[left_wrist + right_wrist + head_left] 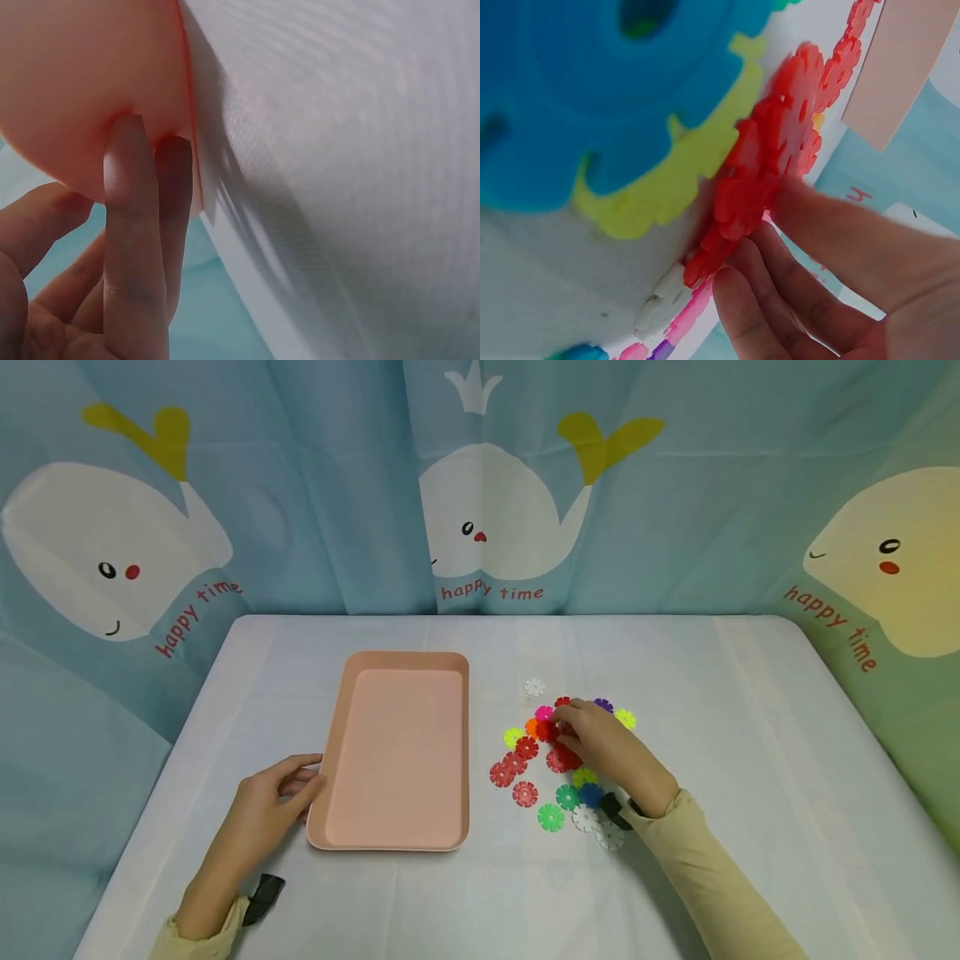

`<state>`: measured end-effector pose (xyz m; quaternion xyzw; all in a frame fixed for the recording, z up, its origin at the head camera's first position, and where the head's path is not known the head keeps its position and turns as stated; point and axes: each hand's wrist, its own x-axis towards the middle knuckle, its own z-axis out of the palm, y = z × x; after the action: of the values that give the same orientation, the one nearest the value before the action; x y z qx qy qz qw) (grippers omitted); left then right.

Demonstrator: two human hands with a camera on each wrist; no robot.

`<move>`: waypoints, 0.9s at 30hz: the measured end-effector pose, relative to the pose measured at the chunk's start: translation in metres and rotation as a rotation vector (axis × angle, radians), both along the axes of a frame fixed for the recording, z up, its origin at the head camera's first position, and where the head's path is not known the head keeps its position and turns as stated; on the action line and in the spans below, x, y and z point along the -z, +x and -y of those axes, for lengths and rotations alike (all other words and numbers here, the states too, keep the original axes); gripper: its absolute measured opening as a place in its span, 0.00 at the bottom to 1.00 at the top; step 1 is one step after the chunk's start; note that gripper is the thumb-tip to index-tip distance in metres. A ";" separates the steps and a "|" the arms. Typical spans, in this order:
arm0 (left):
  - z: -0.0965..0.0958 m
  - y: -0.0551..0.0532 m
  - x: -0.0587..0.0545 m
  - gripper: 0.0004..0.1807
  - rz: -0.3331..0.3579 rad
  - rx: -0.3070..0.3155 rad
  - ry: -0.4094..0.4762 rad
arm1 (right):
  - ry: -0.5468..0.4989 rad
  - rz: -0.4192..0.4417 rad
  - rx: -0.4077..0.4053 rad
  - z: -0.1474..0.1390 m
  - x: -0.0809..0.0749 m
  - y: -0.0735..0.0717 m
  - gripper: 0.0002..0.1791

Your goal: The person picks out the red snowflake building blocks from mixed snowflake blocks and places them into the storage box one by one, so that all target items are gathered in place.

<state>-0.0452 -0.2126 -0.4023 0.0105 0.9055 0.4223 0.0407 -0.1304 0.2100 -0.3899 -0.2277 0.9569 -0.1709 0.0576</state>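
Observation:
A pink rectangular tray point(390, 760) lies on the table left of centre. My left hand point(270, 810) is at its left side, with fingertips touching the outer wall. In the left wrist view, straight fingers point(129, 225) press against the tray wall point(82, 82). To the right of the tray, my right hand point(607, 747) is over a spread of notched plastic snowflake discs. Its thumb and fingers pinch a red disc point(546, 731) among several others. In the right wrist view, the thumb point(832, 232) and fingers meet at the overlapping red discs point(742, 199).
Around the right hand lie green point(551, 817), blue point(592, 795), yellow point(513, 737), orange, pink and purple discs. White discs point(609, 836) lie near the right cuff, and another white disc point(534, 687) sits farther back. A whale-print curtain point(300, 527) hangs behind the white table point(712, 710).

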 end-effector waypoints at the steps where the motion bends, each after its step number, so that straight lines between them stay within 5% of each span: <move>1: 0.000 0.000 0.000 0.20 0.001 0.001 0.004 | -0.007 0.005 0.001 0.000 0.000 0.000 0.13; 27: 0.002 0.001 0.002 0.22 0.016 -0.001 0.032 | -0.146 0.189 0.118 -0.004 -0.001 -0.006 0.11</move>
<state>-0.0444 -0.2144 -0.4047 0.0072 0.8982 0.4370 0.0475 -0.1366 0.2140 -0.3893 -0.1575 0.9439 -0.2640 0.1209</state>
